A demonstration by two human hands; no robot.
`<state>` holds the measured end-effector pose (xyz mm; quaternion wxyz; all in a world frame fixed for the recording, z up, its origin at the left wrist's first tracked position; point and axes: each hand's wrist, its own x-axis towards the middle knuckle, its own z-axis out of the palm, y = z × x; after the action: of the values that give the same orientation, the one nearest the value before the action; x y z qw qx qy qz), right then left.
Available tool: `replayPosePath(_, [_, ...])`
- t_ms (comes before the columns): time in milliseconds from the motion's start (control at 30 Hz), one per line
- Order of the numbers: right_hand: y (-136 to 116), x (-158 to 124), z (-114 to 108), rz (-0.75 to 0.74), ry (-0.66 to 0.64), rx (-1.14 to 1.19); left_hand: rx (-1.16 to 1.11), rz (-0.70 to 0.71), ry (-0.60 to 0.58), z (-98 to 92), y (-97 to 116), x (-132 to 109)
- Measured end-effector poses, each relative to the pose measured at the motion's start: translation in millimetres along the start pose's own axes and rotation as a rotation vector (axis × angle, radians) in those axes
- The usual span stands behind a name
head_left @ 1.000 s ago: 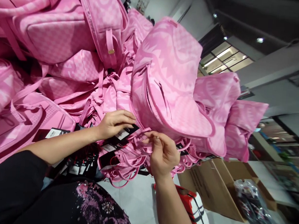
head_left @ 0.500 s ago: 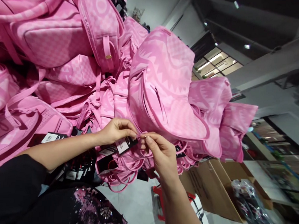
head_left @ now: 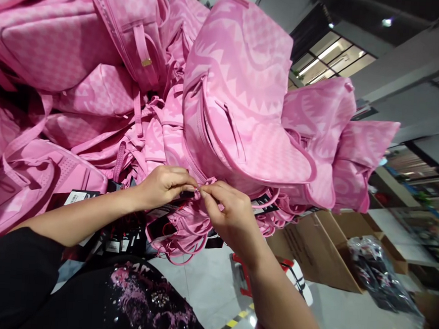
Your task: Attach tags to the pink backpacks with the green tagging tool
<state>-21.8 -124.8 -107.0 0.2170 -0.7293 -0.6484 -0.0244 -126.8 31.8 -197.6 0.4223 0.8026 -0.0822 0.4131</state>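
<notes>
A pink backpack with a shark-tooth and checkered print stands in front of me, its front zip pocket partly unzipped. At its lower edge the fingertips of my two hands meet. My left hand is closed in a pinch, with a black hang tag partly showing under its fingers. My right hand pinches too, right beside the left fingertips. Something tiny and shiny shows between them, too small to make out. Below hang pink straps and another black tag.
More pink backpacks are piled at the left, and others stand in a row at the right. On the floor are an open cardboard box, a plastic-wrapped bundle, a red and white object and yellow-black tape.
My view has shifted, and the backpack appears slightly higher. The white-labelled tag by my left fingers is now mostly covered. Both hands still pinch close together, with the right fingers turned more over the top.
</notes>
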Motion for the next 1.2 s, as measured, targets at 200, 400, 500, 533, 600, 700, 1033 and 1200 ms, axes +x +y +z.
replayPosePath(200, [-2, -3, 0, -0.005, -0.075, -0.101, 0.112, 0.071, -0.043, -0.2, 4, 1])
replayPosePath(400, [-2, -2, 0, -0.054, -0.162, -0.301, 0.229, 0.055, -0.209, -7.9, 8, 10])
replayPosePath(500, [0, -2, 1, -0.085, -0.163, -0.324, 0.327, 0.032, -0.31, -11.6, 9, 16])
replayPosePath(533, [1, -2, 2, -0.089, -0.164, -0.321, 0.363, 0.034, -0.342, -12.5, 10, 18])
replayPosePath(600, [3, -2, 3, -0.091, -0.158, -0.314, 0.415, 0.036, -0.396, -13.7, 11, 22])
replayPosePath(700, [3, -2, 5, -0.101, -0.141, -0.314, 0.44, -0.016, -0.428, -13.6, 14, 26])
replayPosePath(1033, [5, -3, 8, -0.116, -0.114, -0.355, 0.602, -0.09, -0.476, -8.1, 24, 33])
replayPosePath(1200, [5, -2, 10, -0.097, -0.124, -0.38, 0.607, -0.059, -0.411, -5.5, 21, 30])
